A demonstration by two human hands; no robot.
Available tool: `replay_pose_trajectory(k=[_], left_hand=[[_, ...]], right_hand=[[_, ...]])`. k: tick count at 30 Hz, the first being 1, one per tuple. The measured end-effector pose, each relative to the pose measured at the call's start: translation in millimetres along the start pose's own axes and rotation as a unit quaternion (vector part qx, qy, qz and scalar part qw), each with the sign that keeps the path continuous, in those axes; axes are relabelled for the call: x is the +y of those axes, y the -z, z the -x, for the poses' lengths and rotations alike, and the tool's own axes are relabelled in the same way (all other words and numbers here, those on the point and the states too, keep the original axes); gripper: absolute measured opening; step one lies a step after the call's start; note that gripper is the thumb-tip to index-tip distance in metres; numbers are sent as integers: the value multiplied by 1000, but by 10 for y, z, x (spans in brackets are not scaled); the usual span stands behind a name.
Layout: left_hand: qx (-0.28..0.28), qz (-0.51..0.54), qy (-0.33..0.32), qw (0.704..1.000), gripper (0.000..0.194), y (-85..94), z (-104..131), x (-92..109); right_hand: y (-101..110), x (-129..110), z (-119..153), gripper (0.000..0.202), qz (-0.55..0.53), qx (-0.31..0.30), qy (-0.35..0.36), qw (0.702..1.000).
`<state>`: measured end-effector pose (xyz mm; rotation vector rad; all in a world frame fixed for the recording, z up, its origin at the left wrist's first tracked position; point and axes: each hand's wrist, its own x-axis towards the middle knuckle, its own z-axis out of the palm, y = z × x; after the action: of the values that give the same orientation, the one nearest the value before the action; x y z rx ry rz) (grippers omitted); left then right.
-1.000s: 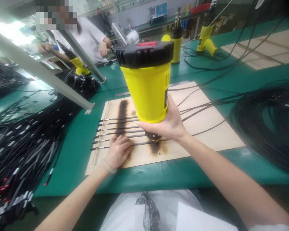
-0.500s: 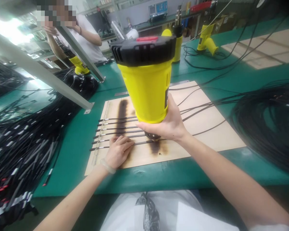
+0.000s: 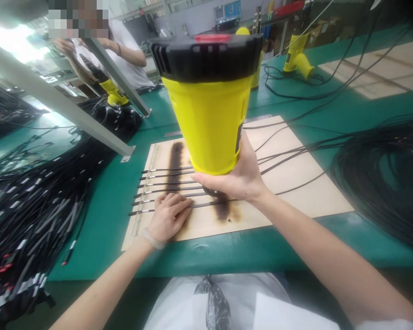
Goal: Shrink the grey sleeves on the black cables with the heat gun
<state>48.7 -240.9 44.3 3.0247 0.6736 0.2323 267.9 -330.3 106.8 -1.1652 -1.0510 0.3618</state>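
A large yellow heat gun (image 3: pixel 208 123) with a black ribbed cap stands upright in the grip of my right hand (image 3: pixel 246 176), its dark nozzle pointing down over the board. Several thin black cables (image 3: pixel 206 205) lie side by side across a light wooden board (image 3: pixel 254 220) that has dark scorch marks. My left hand (image 3: pixel 170 215) rests on the board with bent fingers pressed on the nearest cable, left of the nozzle. The heat gun hides the middle part of the farther cables.
Bundles of black cables (image 3: pixel 51 183) cover the left side, beside a slanted metal post (image 3: pixel 65 96). Coiled cable (image 3: pixel 382 174) lies at right. Another yellow heat gun (image 3: pixel 298 57) stands behind. A person (image 3: pixel 129 46) works at back left.
The heat gun in my right hand has risen toward the camera and its nozzle has shifted slightly left and away. My left hand has barely moved.
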Motion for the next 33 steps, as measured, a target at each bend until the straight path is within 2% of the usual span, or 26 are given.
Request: replay_pose_trajectory(k=[9,16,33], left_hand=[[37,-33,39,998,21,-24,60,-191],[60,-36,40,997,20,-43,54,-207],[72,-34,48,996,18,-15,47,-228]], right_hand=[[-40,80,-101,73,-2,13,5,1000],[-50,156,-112,75,16,31,10,999],[-45,155,-113,76,29,21,16,999]])
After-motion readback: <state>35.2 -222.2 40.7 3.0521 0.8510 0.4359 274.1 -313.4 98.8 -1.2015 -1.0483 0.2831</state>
